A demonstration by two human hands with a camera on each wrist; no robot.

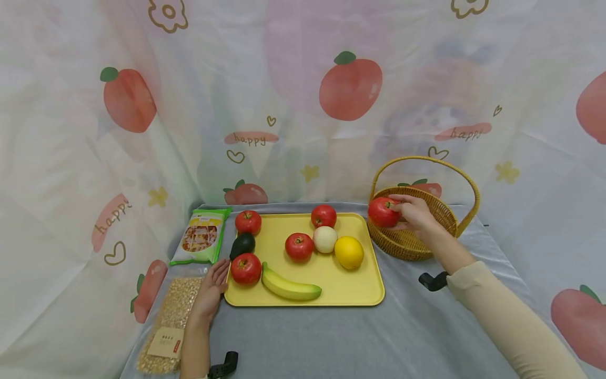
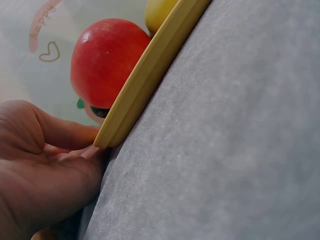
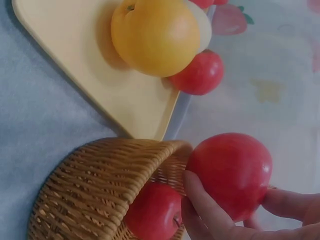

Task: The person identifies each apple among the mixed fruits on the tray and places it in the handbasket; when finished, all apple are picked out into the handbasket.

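My right hand [image 1: 415,215] grips a red apple [image 1: 382,212] above the left rim of a wicker basket [image 1: 402,248]. Inside the basket, in the right wrist view, lies another red apple [image 3: 152,212]. My left hand [image 1: 212,293] touches the left edge of a yellow tray [image 1: 331,287], its fingers extended along the side. Closest to that hand on the tray are a red apple [image 1: 245,269], a dark green avocado [image 1: 243,245] and a banana [image 1: 290,285]. An orange [image 1: 349,252], a pale round fruit [image 1: 325,239] and several more red apples [image 1: 299,247] are also on it.
Left of the tray lie a green-edged snack packet [image 1: 201,237] and a clear bag of pale grains [image 1: 172,305] with a paper label. The basket's tall handle [image 1: 428,158] arches over it. Grey cloth [image 1: 307,342] covers the table, and a printed curtain [image 1: 284,79] hangs behind.
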